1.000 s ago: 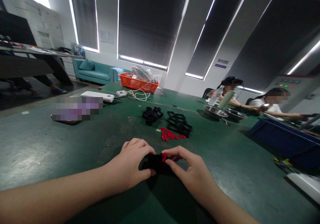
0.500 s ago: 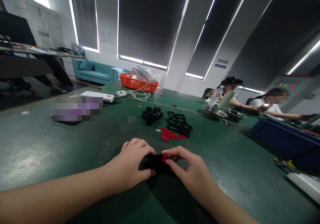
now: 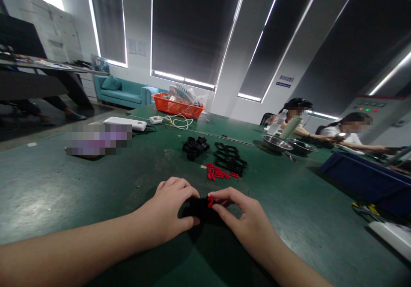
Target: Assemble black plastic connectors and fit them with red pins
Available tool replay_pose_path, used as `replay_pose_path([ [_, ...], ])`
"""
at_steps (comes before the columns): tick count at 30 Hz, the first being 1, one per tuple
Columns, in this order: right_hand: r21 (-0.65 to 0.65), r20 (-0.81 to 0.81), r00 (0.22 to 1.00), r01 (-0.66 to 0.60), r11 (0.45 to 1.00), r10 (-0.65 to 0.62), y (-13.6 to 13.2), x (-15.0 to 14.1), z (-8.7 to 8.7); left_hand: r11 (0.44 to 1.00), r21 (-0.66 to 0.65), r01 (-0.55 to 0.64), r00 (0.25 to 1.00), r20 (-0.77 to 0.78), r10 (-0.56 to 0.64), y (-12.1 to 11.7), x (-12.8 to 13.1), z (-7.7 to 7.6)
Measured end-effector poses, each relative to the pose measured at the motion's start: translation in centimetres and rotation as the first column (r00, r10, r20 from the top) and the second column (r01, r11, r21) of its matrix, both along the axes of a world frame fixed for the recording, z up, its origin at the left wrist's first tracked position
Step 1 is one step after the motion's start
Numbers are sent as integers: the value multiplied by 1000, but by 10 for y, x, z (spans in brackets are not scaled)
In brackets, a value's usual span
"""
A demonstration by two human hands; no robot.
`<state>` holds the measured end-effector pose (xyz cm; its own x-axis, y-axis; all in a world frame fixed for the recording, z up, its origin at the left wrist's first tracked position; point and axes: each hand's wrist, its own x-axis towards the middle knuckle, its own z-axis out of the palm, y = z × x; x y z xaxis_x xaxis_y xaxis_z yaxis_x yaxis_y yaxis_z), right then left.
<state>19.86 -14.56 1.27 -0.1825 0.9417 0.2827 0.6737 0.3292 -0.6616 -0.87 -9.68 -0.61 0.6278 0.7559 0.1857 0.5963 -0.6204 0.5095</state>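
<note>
Green table (image 3: 112, 193), near centre: black part (image 3: 204, 211), red clip (image 3: 210, 202) at its right end.
Left hand (image 3: 167, 208): grip half open, holding black part. Right hand (image 3: 253, 218): narrow pinch on red clip. Risk: clip slipping or skewing, should pinch loosen or part shift.

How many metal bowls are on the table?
2. The left bowl stands in front of the pale green bottle; the right bowl is just beside it. Any behind them could be hidden.
</note>
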Motion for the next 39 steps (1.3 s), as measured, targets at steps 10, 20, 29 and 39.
replay_pose_path([
  [10, 3, -4, 1000, -9, 1000, 9, 0, -1, 0, 1000, -10, -2, 1000, -1, 2, -1, 0, 3],
  [20, 7, -12, 1000, -15, 1000, 15, 0, 1, -2, 1000, 0, -1, 1000, -5, 1, 0, 1, 1],
  [29, -5, -2, 1000, -7, 1000, 7, 0, 0, 0, 1000, 2, -7, 1000, -7, 7, -1, 0, 2],
  [39, 2, -8, 1000, -15, 1000, 15, 1, 0, -1, 1000, 9, 3, 1000, -3, -3, 0, 0, 0],
])
